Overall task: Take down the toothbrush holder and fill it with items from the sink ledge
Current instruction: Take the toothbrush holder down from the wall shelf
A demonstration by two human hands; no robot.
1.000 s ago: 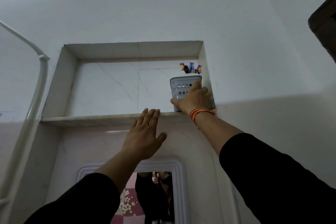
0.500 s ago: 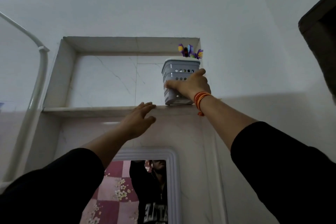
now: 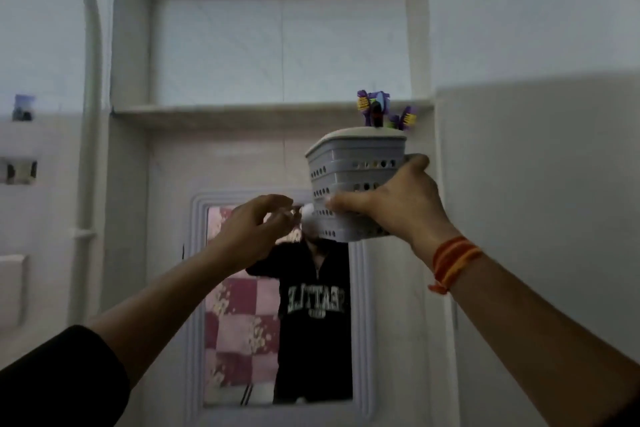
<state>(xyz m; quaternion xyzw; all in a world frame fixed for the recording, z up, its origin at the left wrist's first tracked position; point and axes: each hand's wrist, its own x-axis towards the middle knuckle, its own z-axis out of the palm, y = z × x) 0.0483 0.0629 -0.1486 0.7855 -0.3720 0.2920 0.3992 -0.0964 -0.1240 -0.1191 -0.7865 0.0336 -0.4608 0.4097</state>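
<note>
A white pipe (image 3: 90,55) runs down the left wall. The left hand (image 3: 254,230), fingers loosely curled and holding nothing, hovers just left of the toothbrush holder (image 3: 353,184). The right hand (image 3: 394,206) grips the holder's lower side, clear of the niche shelf (image 3: 221,112), before the mirror (image 3: 277,305).

A home bathroom is shown. A framed mirror (image 3: 277,305) is set into a pale tiled wall (image 3: 519,184), with a recessed marble niche (image 3: 270,45) and its shelf (image 3: 242,113) above it. A white pipe (image 3: 90,80) is run up the left side. Toothbrushes (image 3: 375,107) are seen standing in a grey perforated holder (image 3: 353,163).
</note>
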